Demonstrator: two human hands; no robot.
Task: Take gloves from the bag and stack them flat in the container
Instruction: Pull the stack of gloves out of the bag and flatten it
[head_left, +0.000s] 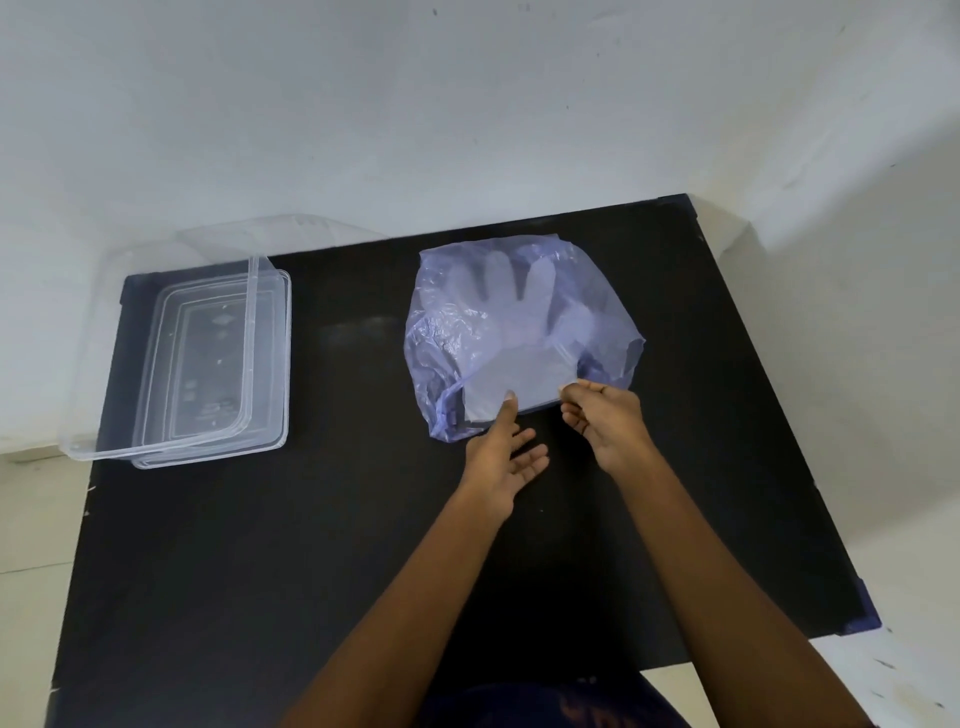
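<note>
On the far right part of the black table (260, 545), a thin bluish plastic bag (452, 332) is lying crumpled and mostly flat, and pale translucent gloves (498, 291) are showing through it, their fingers pointing toward the far edge and their cuffs lying toward the near side, at the bag's mouth. Both hands are reaching in from the near side and meeting at that near edge of the bag. The left hand (501, 457) is lying open with its palm turned up and its fingers relaxed and spread; its thumb is stretching forward and its tip is touching the cuff end of the gloves, while the other fingers are resting apart from the bag over the bare table. The right hand (605, 415) is sitting just to the right of it, its fingers curling inward and its thumb and forefinger pinching the bag's near right edge; whether that pinch is also taking in a glove cuff cannot be told. Well apart from the hands, at the far left of the table, a clear rectangular container (270, 364) is standing uncovered, and its clear lid (124, 312) is leaning against its left side, overhanging the table's edge.
</note>
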